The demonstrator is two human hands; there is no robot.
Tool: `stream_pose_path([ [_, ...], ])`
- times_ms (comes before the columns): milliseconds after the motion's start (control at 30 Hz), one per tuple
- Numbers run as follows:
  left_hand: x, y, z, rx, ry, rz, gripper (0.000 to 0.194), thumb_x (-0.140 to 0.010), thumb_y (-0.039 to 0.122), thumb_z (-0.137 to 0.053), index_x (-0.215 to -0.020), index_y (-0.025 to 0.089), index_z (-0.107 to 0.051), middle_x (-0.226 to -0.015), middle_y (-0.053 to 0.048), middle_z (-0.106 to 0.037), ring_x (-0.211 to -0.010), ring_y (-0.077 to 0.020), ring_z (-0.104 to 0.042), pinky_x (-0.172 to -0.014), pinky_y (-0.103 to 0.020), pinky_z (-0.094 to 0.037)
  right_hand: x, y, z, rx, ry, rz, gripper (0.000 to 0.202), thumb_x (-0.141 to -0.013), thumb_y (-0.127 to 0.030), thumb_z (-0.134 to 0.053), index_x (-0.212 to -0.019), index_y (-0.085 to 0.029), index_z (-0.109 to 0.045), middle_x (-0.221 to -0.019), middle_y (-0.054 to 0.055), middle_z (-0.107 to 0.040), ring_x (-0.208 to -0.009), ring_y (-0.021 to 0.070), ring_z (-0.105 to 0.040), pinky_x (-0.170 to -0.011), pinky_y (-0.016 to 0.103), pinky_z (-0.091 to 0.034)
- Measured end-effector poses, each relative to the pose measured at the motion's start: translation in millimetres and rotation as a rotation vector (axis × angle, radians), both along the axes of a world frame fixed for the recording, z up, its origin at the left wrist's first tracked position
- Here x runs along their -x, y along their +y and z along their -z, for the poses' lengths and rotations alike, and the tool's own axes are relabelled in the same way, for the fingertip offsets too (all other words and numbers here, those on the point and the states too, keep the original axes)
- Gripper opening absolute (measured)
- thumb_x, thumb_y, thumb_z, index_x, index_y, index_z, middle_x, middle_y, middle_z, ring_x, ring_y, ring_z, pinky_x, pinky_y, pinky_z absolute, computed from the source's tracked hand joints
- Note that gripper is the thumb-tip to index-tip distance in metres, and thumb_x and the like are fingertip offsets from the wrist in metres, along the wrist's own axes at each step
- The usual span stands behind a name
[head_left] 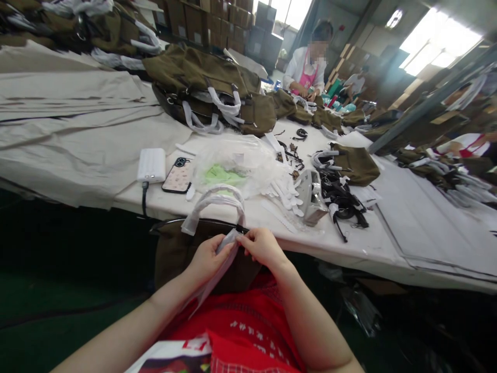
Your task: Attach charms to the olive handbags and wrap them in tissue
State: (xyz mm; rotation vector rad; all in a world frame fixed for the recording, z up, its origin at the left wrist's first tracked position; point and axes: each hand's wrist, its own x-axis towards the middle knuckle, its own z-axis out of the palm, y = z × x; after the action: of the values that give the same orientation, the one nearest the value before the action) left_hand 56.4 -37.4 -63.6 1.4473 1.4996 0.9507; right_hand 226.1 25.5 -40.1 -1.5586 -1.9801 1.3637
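A dark olive bag (174, 254) hangs at the table's front edge, against the red apron. Its handle (223, 194), wrapped in white material, arches up onto the table. My left hand (212, 256) is closed on the white wrapping near the handle's right end. Close beside it, my right hand (262, 246) pinches at the same end, by a small black fitting (241, 228). What lies between the right fingertips is too small to make out. A loose white strip (213, 282) trails down below the left hand.
On the white table (264, 217) are a power bank (151, 165), a phone (178, 175), clear plastic bags (248, 155), a metal holder (310, 197), black straps (344, 199) and olive bags (209, 77). A person (308, 67) works across it.
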Motion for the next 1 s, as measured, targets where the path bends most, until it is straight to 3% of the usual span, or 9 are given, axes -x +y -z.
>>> stream_pose_path([
  [233,1.4,-4.1,-6.0,0.097,-0.306,-0.049,0.034,-0.082,0.049,-0.062,-0.083,0.015,-0.067,-0.074,0.0,-0.066,-0.07,-0.0165,-0.058,-0.063,-0.025,-0.043,-2.0,-7.9,4.5,0.093,0.029,0.097,0.05,-0.078,-0.064,-0.063,-0.058,-0.017,-0.063,-0.043,0.001,-0.059,-0.028,0.0082,-0.045,-0.032,0.019,-0.029],
  [400,1.5,4.1,2.1,0.45,-0.901,-0.024,0.037,-0.077,0.05,-0.069,-0.083,0.013,-0.065,-0.061,-0.001,-0.062,-0.049,-0.0105,-0.049,-0.046,-0.022,-0.037,6.5,-18.0,11.7,0.184,0.393,0.211,0.048,-0.07,-0.065,-0.067,-0.064,-0.017,-0.058,-0.05,-0.002,-0.059,-0.034,0.0074,-0.047,-0.033,0.018,-0.029],
  [500,2.1,8.8,7.5,0.642,-1.102,0.073,0.036,-0.085,0.046,-0.06,-0.072,0.013,-0.061,-0.05,0.001,-0.05,-0.039,-0.0067,-0.039,-0.037,-0.019,-0.028,15.5,-27.5,20.3,0.208,0.598,0.295,0.049,-0.066,-0.065,-0.07,-0.068,-0.018,-0.057,-0.053,-0.003,-0.059,-0.037,0.007,-0.047,-0.036,0.018,-0.032],
  [667,4.5,6.6,7.0,0.818,-1.41,0.179,0.033,-0.095,0.04,-0.046,-0.08,0.013,-0.059,-0.053,0.005,-0.043,-0.037,-0.0029,-0.031,-0.036,-0.013,-0.026,21.5,-37.3,41.3,0.226,0.671,0.292,0.047,-0.066,-0.064,-0.07,-0.068,-0.019,-0.056,-0.053,-0.004,-0.056,-0.04,0.0069,-0.044,-0.04,0.02,-0.034],
  [733,8.7,2.0,5.1,0.849,-1.35,0.189,0.041,-0.095,0.048,-0.044,-0.082,0.013,-0.06,-0.054,0.003,-0.046,-0.037,-0.0046,-0.036,-0.036,-0.015,-0.03,17.5,-39.4,45.6,0.232,0.631,0.25,0.046,-0.067,-0.063,-0.07,-0.068,-0.019,-0.056,-0.052,-0.004,-0.055,-0.042,0.0073,-0.045,-0.042,0.02,-0.035],
  [867,23.4,-17.6,-2.8,0.816,-0.969,0.171,0.061,-0.086,0.067,-0.046,-0.088,0.01,-0.068,-0.07,-0.007,-0.066,-0.057,-0.0155,-0.059,-0.052,-0.025,-0.048,4.4,-46.8,39.6,0.331,0.656,0.053,0.043,-0.071,-0.055,-0.069,-0.089,-0.016,-0.063,-0.068,0.001,-0.064,-0.057,0.012,-0.057,-0.052,0.021,-0.043],
  [1000,35.3,-40.3,-13.7,0.494,-0.54,0.115,0.046,-0.076,0.051,-0.067,-0.105,0.015,-0.068,-0.102,-0.009,-0.073,-0.092,-0.0267,-0.066,-0.078,-0.033,-0.051,2.2,-57.4,32.4,0.396,0.721,-0.107,0.05,-0.07,-0.042,-0.075,-0.111,-0.018,-0.062,-0.097,0.005,-0.069,-0.081,0.0176,-0.064,-0.064,0.024,-0.051],
])
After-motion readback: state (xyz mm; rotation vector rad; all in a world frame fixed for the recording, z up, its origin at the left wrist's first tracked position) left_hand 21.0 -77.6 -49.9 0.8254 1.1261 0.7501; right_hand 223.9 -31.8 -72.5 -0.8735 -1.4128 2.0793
